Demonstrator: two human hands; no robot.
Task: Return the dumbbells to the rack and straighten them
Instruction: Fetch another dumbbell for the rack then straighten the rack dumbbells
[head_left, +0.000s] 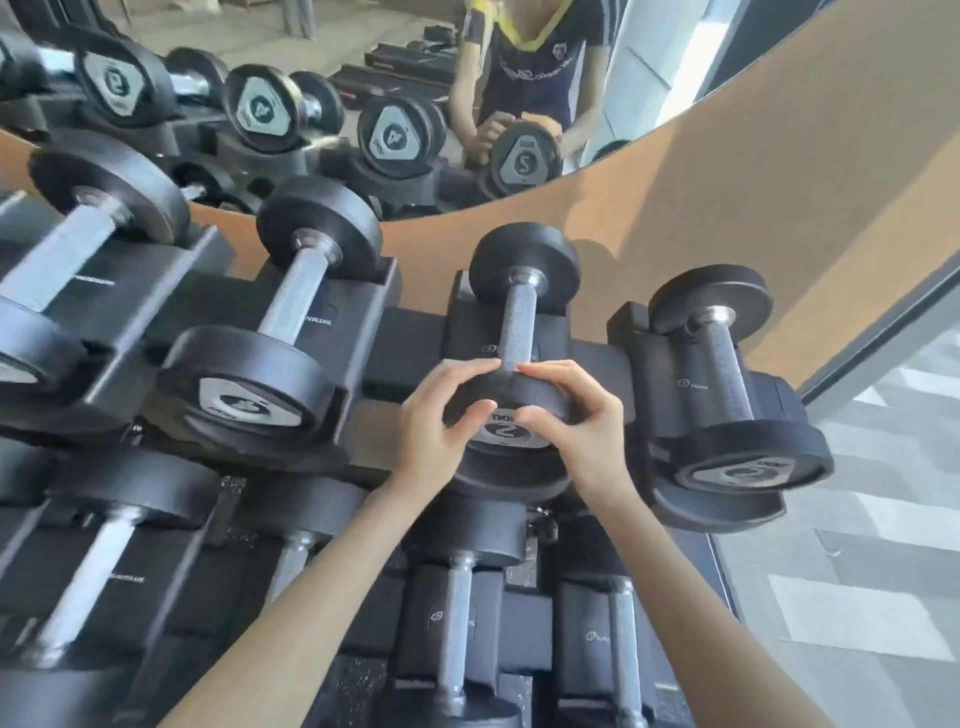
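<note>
Rack (408, 340): left hand (431, 418), right hand (579, 418) (holding dumbbell (515, 322)).

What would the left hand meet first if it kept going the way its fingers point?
Probably the right hand: the left hand, gripping the black round dumbbell head marked 2, points across it toward the other, and their index tips are nearly touching.

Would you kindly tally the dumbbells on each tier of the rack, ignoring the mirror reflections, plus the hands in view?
Upper-tier dumbbells: 4
Lower-tier dumbbells: 4
Hands, the left hand and right hand, both gripping one upper-tier dumbbell: 2
Total: 10
</note>
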